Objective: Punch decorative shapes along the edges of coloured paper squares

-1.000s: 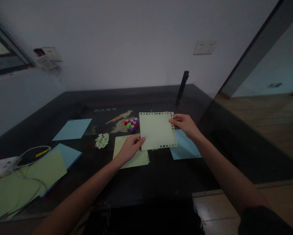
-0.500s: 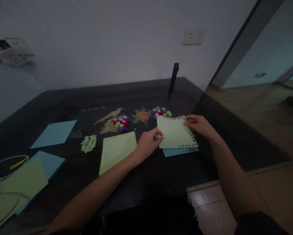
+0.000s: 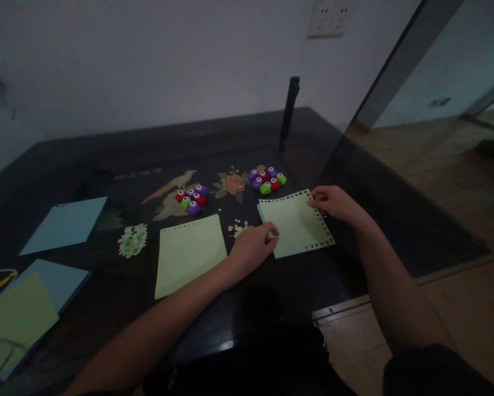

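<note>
A pale yellow-green sheet of paper (image 3: 294, 225) with small shapes punched along three edges lies over a blue sheet, of which a thin strip shows at the left edge. My left hand (image 3: 257, 242) pinches its left edge, and my right hand (image 3: 333, 204) grips the upper right edge between thumb and fingers. Left of my left hand is another yellow-green sheet (image 3: 191, 253), punched along its top. Small paper cut-outs (image 3: 236, 227) lie just behind my left hand. Two clusters of purple, red and green eye-topped craft punches stand farther back, the right cluster (image 3: 267, 180) and the left cluster (image 3: 192, 199).
A pile of paper cut-outs (image 3: 133, 240) lies left of centre. Farther left are a blue sheet (image 3: 67, 225) and stacked blue and yellow-green sheets (image 3: 18, 313) with a cable. A black upright post (image 3: 288, 113) stands at the back of the dark table (image 3: 118, 148).
The yellow-green sheet has come down and lines up more closely with the blue sheet, whose lower part is now covered. Both hands keep their hold. The camera view has shifted.
</note>
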The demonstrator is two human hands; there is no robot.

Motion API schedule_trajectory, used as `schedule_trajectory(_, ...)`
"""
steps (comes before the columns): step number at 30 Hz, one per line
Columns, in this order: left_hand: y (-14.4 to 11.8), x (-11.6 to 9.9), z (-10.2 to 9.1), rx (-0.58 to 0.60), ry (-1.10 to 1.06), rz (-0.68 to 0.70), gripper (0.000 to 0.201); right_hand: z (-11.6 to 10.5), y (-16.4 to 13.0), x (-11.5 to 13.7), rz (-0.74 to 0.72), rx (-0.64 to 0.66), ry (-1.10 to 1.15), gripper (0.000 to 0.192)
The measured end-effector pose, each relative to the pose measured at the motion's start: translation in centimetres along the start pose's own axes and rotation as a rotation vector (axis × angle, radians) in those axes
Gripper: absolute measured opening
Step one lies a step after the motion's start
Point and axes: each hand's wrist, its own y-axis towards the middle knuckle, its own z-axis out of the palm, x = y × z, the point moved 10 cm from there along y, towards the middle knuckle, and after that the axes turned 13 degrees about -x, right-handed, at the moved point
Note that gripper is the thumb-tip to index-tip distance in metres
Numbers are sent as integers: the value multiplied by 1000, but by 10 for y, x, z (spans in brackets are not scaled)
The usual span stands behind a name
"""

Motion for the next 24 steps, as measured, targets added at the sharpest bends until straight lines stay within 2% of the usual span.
schedule_trajectory(4, 0, -1, 2, 8, 59, 11, 17, 2, 2, -5, 4, -15, -82, 11)
schedule_trajectory(14, -4, -7, 2, 43, 292, 71, 22, 8, -1, 1, -28, 55, -180, 12)
schedule_trajectory(24, -5, -5, 5, 55, 324, 85, 23, 8, -1, 1, -22, 13, -203, 12)
